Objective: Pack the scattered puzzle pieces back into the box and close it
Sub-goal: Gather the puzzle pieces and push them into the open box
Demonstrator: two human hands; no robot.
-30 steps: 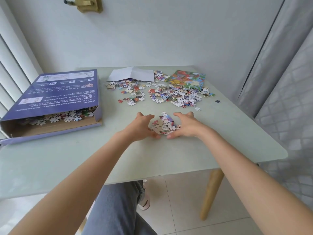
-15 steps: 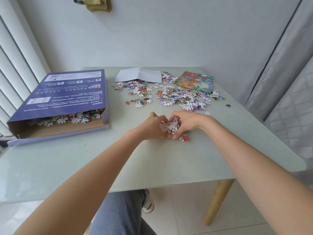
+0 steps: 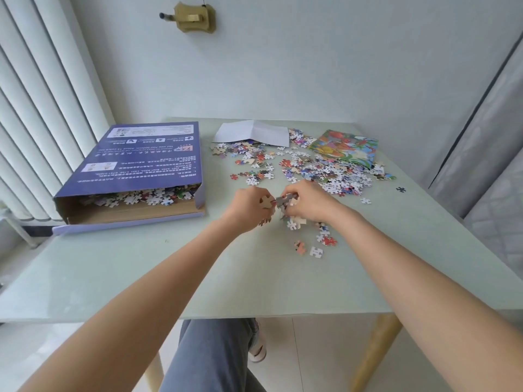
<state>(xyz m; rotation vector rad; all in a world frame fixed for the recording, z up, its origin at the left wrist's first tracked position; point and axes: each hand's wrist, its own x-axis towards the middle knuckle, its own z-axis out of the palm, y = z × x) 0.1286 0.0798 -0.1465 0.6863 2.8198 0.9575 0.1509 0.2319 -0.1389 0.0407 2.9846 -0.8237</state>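
Left hand and right hand, now lifted and each gripping gathered puzzle pieces, shed dropped pieces; transfer to box pending

Purple box lies open-ended, puzzle pieces scattered to its right.

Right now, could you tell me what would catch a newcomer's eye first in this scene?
Two hands, left hand and right hand, grip a handful of puzzle pieces at the table's centre. Behind them sprawls a colourful heap of loose pieces, and the open purple box lies left.
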